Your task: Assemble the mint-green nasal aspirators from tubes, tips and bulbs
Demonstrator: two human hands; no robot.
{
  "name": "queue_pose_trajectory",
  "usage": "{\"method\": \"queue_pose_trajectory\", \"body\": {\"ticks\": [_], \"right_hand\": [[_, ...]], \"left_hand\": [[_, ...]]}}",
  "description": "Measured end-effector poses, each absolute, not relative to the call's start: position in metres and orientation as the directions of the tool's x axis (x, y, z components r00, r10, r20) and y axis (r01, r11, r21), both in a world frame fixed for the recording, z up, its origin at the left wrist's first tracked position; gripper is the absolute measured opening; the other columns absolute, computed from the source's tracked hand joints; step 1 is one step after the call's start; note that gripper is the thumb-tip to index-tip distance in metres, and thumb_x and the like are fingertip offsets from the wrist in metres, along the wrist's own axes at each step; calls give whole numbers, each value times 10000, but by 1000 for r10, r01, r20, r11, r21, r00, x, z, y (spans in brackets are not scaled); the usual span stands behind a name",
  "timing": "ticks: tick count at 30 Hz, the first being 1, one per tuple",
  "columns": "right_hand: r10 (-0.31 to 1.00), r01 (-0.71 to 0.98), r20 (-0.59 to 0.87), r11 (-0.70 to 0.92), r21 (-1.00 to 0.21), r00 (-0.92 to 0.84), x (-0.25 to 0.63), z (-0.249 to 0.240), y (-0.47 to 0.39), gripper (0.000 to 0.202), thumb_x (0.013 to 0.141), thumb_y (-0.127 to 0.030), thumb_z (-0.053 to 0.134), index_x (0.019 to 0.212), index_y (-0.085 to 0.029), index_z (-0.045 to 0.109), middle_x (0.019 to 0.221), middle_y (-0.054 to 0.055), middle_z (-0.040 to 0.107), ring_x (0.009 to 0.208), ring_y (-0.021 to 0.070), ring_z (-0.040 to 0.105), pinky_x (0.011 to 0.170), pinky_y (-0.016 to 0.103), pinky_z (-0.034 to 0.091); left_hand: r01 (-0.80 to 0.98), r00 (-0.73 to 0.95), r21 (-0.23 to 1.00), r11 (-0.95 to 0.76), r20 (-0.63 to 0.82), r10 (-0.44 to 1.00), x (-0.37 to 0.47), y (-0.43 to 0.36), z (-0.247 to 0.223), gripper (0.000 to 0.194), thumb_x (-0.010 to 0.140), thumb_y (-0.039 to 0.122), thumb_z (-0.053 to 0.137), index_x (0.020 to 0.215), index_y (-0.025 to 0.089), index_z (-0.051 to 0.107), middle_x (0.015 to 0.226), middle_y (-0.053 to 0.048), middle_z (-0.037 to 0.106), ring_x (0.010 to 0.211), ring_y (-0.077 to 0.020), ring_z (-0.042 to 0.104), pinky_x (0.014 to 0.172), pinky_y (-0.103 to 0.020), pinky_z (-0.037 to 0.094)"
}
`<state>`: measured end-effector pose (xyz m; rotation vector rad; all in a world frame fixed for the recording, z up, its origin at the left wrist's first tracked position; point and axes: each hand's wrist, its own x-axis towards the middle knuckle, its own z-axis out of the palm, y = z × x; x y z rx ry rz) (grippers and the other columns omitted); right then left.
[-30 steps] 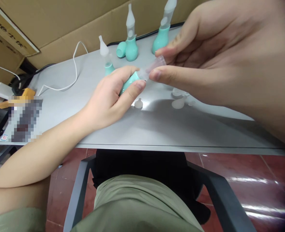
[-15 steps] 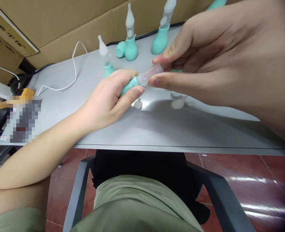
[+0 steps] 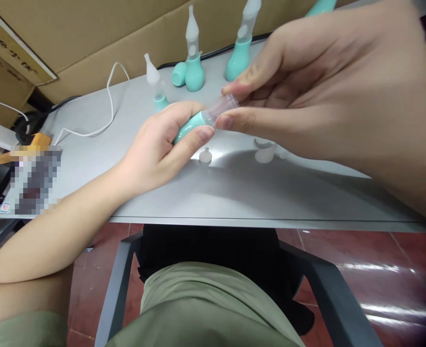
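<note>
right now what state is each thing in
Left hand: closed on teal bulb
Right hand: pinching clear tube
Teal bulb: tilted
Clear tube: at bulb's mouth, seating unclear
Three nozzle-topped bulbs: standing, leftmost partly hidden
Small teal piece: on its side
White cable: loosely curved
White pieces: lying loose

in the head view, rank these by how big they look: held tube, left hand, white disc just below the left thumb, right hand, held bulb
1. Right hand
2. Left hand
3. Held bulb and held tube: too close to rank; the left hand covers part of the bulb
4. White disc
</note>
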<state>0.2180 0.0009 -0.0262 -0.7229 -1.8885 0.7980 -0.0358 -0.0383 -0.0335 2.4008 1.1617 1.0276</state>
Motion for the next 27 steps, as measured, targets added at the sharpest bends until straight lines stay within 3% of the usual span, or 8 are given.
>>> {"method": "queue_pose_trajectory", "body": {"ticks": [4, 8, 12, 15, 18, 20, 24, 27], "right_hand": [[743, 149, 538, 631, -761, -399, 216, -27, 4, 594, 920, -769, 1028, 956, -230, 782, 1045, -32, 810, 965, 119, 760, 915, 358, 667], [705, 137, 568, 670, -729, -424, 216, -27, 7, 329, 1040, -510, 996, 1055, -257, 785, 1165, -25, 813, 1043, 120, 748, 967, 344, 629], [690, 248, 567, 707, -662, -450, 223, -24, 13, 206, 1055, -359, 922, 1134, -260, 760, 1093, -5, 781, 935, 119, 711, 825, 353, 563], [585, 379, 516, 806, -455, -625, 229, -25, 20, 135, 1070, -348, 868, 1043, -276, 757, 992, 2, 781, 939, 183, 715, 870, 425, 537], [418, 395, 429, 907, -146, -801, 226, -32, 24, 95, 1064, -385, 871, 1090, -297, 842, 1012, 36, 843, 1070, 328, 708, 994, 550, 524], [361, 377, 372, 926, -32, -855, 220, -39, 23, 96, 1089, -342, 801, 1044, -284, 863, 985, 57, 853, 1067, 371, 674, 1023, 620, 502], [329, 341, 372, 939, -35, -868, 214, -46, 23, 264, 1093, -220, 700, 871, -286, 827, 789, 53, 737, 936, 294, 650, 1090, 619, 510], [350, 339, 420, 935, -105, -837, 223, -39, 26, 209, 1105, -269, 768, 939, -325, 883, 815, 28, 735, 905, 238, 684, 1131, 547, 563]], "left_hand": [[554, 422, 542, -632, 472, 774, -36, -36, -34, 429, 1255, 643, 578, 1097, 275, 731, 967, -61, 802, 957, -260, 807, 935, -462, 691], [631, 369, 496, -597, 485, 793, -40, -31, -36, 643, 1205, 879, 535, 1233, 286, 781, 1016, -80, 808, 1016, -291, 792, 980, -515, 686], [626, 338, 478, -617, 547, 766, -48, -22, -36, 672, 1170, 934, 564, 1288, 317, 802, 1065, -65, 836, 1074, -281, 765, 1011, -529, 673], [628, 329, 472, -619, 559, 761, -53, -15, -37, 650, 1174, 919, 579, 1220, 314, 811, 1083, -57, 848, 1036, -271, 759, 981, -525, 668], [621, 337, 468, -629, 564, 753, -55, -12, -36, 657, 1166, 913, 602, 1149, 292, 815, 1067, -65, 850, 978, -265, 762, 950, -516, 670], [614, 349, 469, -636, 561, 751, -53, -12, -34, 654, 1161, 908, 618, 1113, 286, 814, 1057, -64, 850, 969, -260, 764, 957, -508, 677], [622, 374, 479, -620, 513, 772, -52, -16, -30, 660, 1143, 921, 632, 1111, 287, 813, 1081, -70, 860, 1017, -277, 785, 1000, -494, 690], [638, 379, 483, -600, 481, 791, -55, -16, -32, 680, 1140, 942, 606, 1156, 293, 810, 1068, -77, 837, 1020, -279, 785, 1000, -479, 678]]}}
